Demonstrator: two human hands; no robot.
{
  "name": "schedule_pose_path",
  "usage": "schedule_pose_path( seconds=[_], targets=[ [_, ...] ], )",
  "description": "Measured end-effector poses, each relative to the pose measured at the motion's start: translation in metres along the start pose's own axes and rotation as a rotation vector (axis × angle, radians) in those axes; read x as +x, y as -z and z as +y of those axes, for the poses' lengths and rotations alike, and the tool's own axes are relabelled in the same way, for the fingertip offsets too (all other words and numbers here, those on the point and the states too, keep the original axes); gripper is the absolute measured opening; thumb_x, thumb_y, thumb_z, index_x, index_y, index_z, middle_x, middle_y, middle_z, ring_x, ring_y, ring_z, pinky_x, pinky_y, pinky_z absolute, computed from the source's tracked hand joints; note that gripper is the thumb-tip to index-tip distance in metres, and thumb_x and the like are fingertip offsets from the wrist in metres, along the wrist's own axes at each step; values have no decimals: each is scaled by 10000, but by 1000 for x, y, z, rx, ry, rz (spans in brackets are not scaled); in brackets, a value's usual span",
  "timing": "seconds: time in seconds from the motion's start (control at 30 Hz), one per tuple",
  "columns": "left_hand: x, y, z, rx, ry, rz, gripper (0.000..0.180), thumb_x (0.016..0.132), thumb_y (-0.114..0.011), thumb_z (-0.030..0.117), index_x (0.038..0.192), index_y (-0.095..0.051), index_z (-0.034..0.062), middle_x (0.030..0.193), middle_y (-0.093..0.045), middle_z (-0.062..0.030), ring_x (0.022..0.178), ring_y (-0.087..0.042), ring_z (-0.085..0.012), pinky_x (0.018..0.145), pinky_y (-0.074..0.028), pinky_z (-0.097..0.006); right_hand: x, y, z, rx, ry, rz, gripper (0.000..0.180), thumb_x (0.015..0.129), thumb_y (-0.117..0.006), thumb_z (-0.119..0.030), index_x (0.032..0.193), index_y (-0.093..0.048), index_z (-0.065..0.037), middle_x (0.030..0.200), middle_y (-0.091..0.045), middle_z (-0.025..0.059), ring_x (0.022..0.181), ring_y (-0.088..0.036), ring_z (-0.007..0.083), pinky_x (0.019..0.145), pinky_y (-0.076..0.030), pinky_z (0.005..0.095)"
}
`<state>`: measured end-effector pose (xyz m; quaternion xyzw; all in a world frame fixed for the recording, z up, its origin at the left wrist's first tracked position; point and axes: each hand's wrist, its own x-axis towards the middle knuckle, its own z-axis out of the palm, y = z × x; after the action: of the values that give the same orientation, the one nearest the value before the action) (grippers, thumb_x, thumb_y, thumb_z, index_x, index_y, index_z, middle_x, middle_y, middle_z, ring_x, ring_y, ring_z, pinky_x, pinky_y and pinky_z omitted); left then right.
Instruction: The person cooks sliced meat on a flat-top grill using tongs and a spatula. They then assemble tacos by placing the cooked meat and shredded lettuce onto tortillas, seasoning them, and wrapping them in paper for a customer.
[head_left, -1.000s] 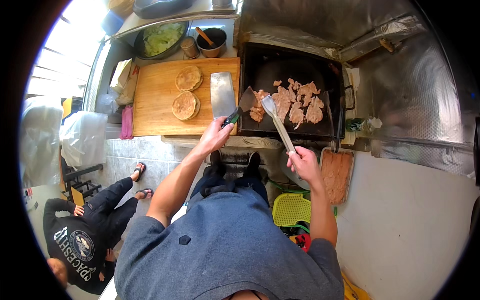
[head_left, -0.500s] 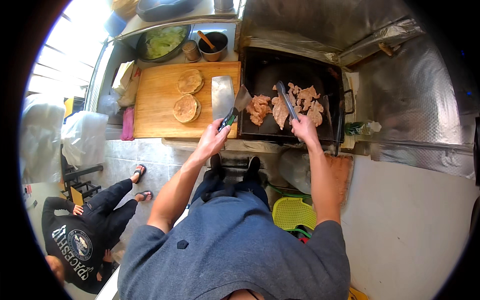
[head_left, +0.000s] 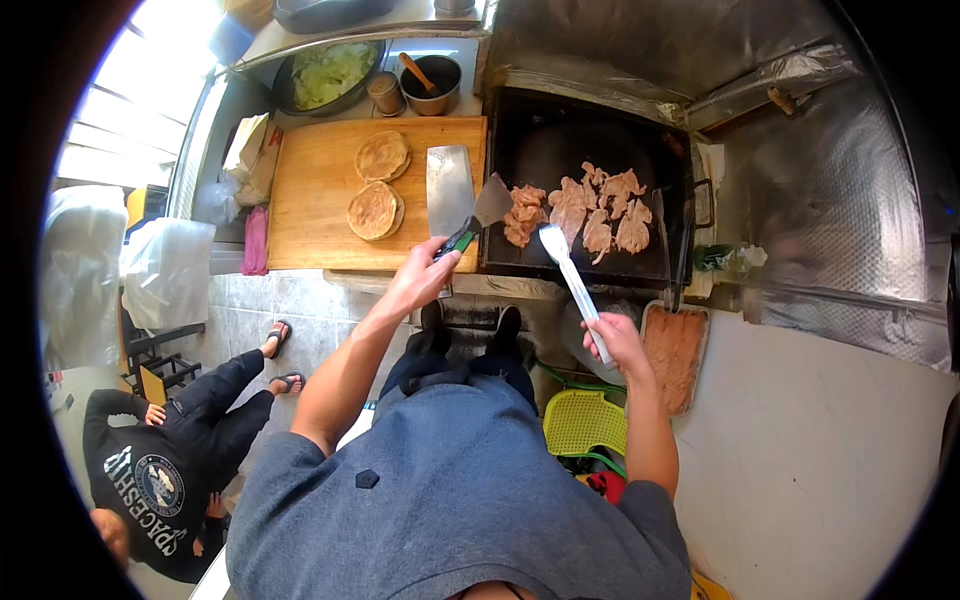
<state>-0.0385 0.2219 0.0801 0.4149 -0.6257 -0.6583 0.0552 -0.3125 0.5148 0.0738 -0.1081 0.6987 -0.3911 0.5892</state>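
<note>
My left hand [head_left: 426, 272] is closed on the dark handle of a spatula [head_left: 491, 201], whose metal blade reaches over the griddle's left edge. In my right hand [head_left: 617, 340] is a pair of metal tongs [head_left: 566, 258], with its tips at the front of the black griddle [head_left: 560, 140]. A heap of meat pieces [head_left: 523, 215] sits at the griddle's left, and flatter meat slices [head_left: 600, 208] are spread to its right. On the wooden board [head_left: 310, 170] lie two browned round flatbreads [head_left: 376, 210], beside a wide cleaver-like blade [head_left: 449, 185].
Behind the board stand a bowl of shredded lettuce [head_left: 330, 75], a jar [head_left: 385, 92] and a pot with a brush [head_left: 431, 88]. A tray of raw meat [head_left: 674, 350] is at right. Another person [head_left: 165, 450] sits at lower left. Foil-like sheeting [head_left: 820, 210] covers the right wall.
My right hand has drawn the tongs back toward me, off the meat slices. Some slices lie differently on the griddle. My left hand keeps nearly the same place with the spatula.
</note>
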Motion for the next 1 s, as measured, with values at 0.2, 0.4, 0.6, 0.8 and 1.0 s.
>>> schedule_pose_path(
  seconds=[0.2,0.4,0.6,0.8,1.0],
  targets=[
    [-38,35,6,-9,204,-165,261,1040,-575,300,999,-641,51,658,-574,-4,522,-517,-88,488,-405,-267,41,-15,14,314,-38,-156,263,1049,-584,-233,1087,-678,10,757,-692,65,572,-615,103,505,-494,252],
    [-28,34,-18,12,259,-199,288,1002,-587,299,858,-624,52,655,-576,-13,548,-538,-112,522,-430,-282,101,-47,-10,173,190,-50,201,1026,-603,-171,1002,-698,4,732,-696,45,555,-603,88,512,-482,243],
    [21,18,-41,298,116,-26,423,964,-647,389,951,-715,-28,712,-651,-68,664,-619,-168,616,-488,-368,63,-52,-37,-88,414,182,211,1014,-581,-154,1006,-706,16,734,-694,43,556,-577,74,518,-449,233],
    [40,12,-32,721,-160,111,354,965,-655,319,1107,-763,13,957,-759,-192,907,-720,-393,810,-565,-475,41,-53,-53,-101,431,282,199,1023,-594,-163,950,-704,-14,712,-691,24,561,-582,66,518,-452,252],
    [96,91,-10,775,-408,591,292,978,-668,282,1109,-768,41,1120,-726,-189,1021,-704,-383,866,-583,-492,26,-65,-67,-95,425,298,191,1019,-589,-152,981,-705,-5,712,-686,24,565,-581,65,522,-448,247]
  ],
)
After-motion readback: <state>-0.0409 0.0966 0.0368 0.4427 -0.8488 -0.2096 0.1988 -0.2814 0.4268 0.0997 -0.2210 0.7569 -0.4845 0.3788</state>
